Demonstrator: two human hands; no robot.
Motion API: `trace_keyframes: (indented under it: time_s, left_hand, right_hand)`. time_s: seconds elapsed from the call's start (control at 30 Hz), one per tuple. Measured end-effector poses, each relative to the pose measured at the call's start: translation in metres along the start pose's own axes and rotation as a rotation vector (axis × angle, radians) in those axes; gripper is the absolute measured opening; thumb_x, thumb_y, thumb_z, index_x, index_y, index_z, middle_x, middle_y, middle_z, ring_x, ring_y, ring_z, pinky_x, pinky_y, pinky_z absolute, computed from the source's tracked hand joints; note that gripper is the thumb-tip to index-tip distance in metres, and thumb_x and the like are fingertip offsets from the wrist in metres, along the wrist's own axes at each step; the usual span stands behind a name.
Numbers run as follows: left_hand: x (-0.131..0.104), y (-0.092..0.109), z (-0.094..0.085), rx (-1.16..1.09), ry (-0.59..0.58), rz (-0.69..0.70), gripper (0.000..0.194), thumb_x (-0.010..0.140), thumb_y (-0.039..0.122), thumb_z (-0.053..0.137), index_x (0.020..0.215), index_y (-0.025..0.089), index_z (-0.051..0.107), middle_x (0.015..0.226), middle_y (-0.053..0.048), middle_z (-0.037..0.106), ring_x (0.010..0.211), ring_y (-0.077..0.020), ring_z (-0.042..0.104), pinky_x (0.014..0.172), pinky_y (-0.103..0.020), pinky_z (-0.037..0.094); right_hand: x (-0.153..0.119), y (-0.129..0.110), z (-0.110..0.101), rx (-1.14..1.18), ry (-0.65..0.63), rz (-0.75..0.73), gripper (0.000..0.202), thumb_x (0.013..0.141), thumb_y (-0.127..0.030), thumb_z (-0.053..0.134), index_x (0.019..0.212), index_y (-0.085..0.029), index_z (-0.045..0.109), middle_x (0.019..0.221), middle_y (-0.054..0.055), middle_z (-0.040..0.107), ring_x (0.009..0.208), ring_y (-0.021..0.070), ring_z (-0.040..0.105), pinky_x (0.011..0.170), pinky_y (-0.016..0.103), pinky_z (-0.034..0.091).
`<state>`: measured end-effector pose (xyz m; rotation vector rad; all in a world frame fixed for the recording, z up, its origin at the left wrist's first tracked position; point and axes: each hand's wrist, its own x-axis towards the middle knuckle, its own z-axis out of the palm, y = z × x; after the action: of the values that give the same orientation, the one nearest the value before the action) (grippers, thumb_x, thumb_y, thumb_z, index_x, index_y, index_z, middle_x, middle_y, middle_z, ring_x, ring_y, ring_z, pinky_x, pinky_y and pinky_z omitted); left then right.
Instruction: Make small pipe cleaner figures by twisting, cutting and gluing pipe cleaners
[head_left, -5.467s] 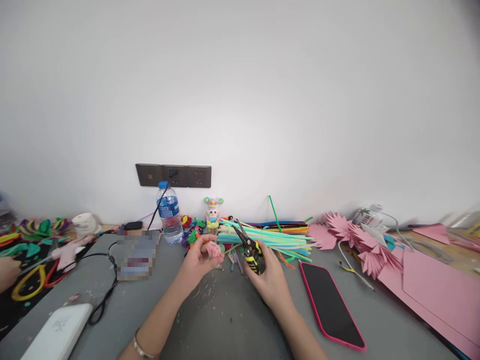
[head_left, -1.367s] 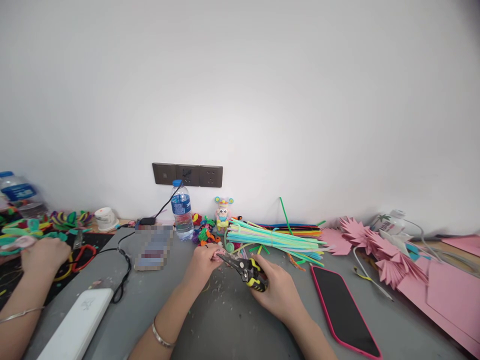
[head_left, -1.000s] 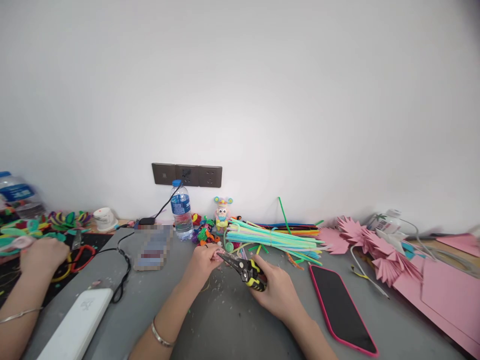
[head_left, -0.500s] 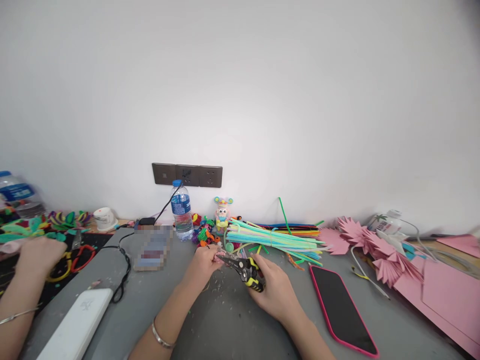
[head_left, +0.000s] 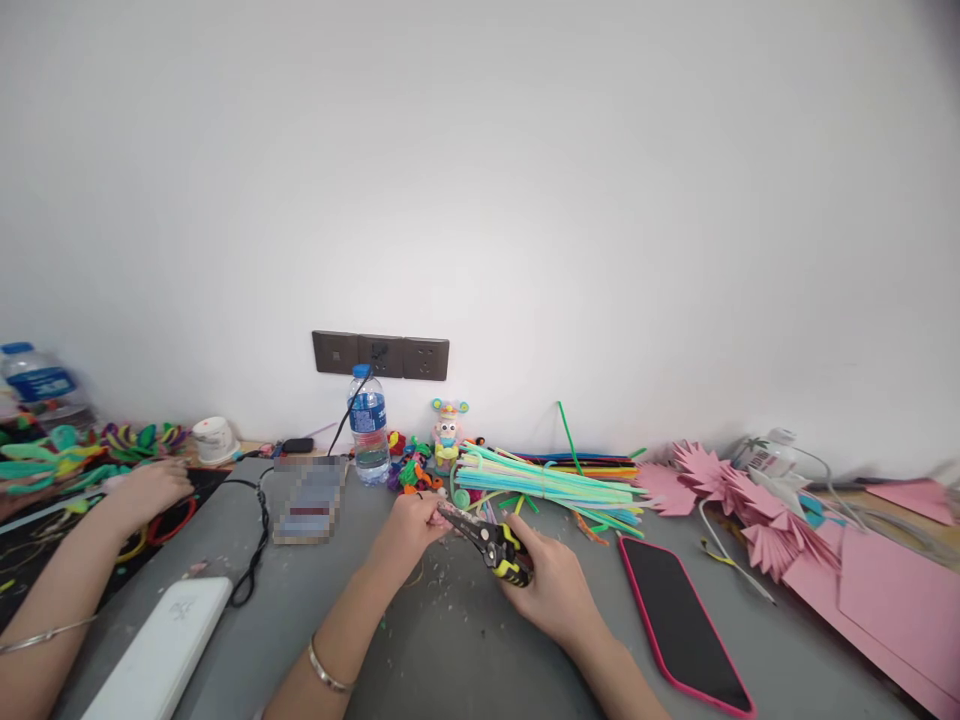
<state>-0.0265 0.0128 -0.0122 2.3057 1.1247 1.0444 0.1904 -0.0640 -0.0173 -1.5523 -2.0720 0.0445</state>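
Observation:
My right hand [head_left: 555, 585] is closed around the black and yellow handles of a pair of pliers [head_left: 491, 545]. Their narrow jaws point up and left, to the fingertips of my left hand [head_left: 409, 535]. My left hand pinches a small pink fuzzy piece [head_left: 437, 514], and the jaw tips touch it or lie just beside it; I cannot tell which. Small pale fluff bits are scattered on the grey table [head_left: 450, 660] below. Behind my hands stands a small toy figure [head_left: 448, 432], next to a bundle of pale pipe cleaners [head_left: 547, 480].
A water bottle [head_left: 369, 425] and a blurred-out flat object [head_left: 307, 500] are behind my left hand. A pink-edged phone [head_left: 686, 625] lies right, near folded pink paper [head_left: 795, 530]. At left are a white power bank [head_left: 161, 650] and another person's hand [head_left: 154, 490].
The other person's hand has moved right, over the scissors' orange handle. The view has shifted slightly. My hands keep nearly the same pose at the pink piece.

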Motion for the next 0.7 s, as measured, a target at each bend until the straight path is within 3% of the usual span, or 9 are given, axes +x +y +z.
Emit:
trace_keyframes:
  time_s: [0.27,0.47,0.7]
  left_hand:
    - [-0.002,-0.003,0.009,-0.055,0.053,0.033,0.011,0.066,0.008,0.066,0.069,0.019,0.067,0.061,0.0,0.061,0.052,-0.014,0.057,0.053,-0.021,0.042]
    - [-0.001,-0.002,0.013,0.029,0.046,0.027,0.019,0.068,0.012,0.067,0.053,0.018,0.057,0.055,0.0,0.056,0.052,-0.0137,0.054,0.051,-0.021,0.038]
    - [0.001,-0.005,0.008,0.053,0.02,0.038,0.025,0.065,0.006,0.063,0.048,0.017,0.049,0.056,0.0,0.059,0.051,-0.0116,0.053,0.051,-0.02,0.036]
  right_hand:
    - [0.003,0.001,-0.001,-0.039,0.118,-0.066,0.043,0.065,-0.015,0.054,0.107,-0.022,0.052,0.097,0.007,0.066,0.084,0.0259,0.059,0.072,0.033,0.044]
    - [0.002,0.002,-0.001,-0.001,0.055,-0.061,0.047,0.065,-0.017,0.054,0.112,-0.021,0.05,0.106,0.009,0.066,0.088,0.0265,0.06,0.074,0.034,0.045]
    - [0.003,-0.005,-0.006,0.028,-0.044,-0.028,0.042,0.065,-0.018,0.052,0.107,-0.022,0.05,0.095,0.006,0.068,0.078,0.0235,0.063,0.062,0.027,0.041]
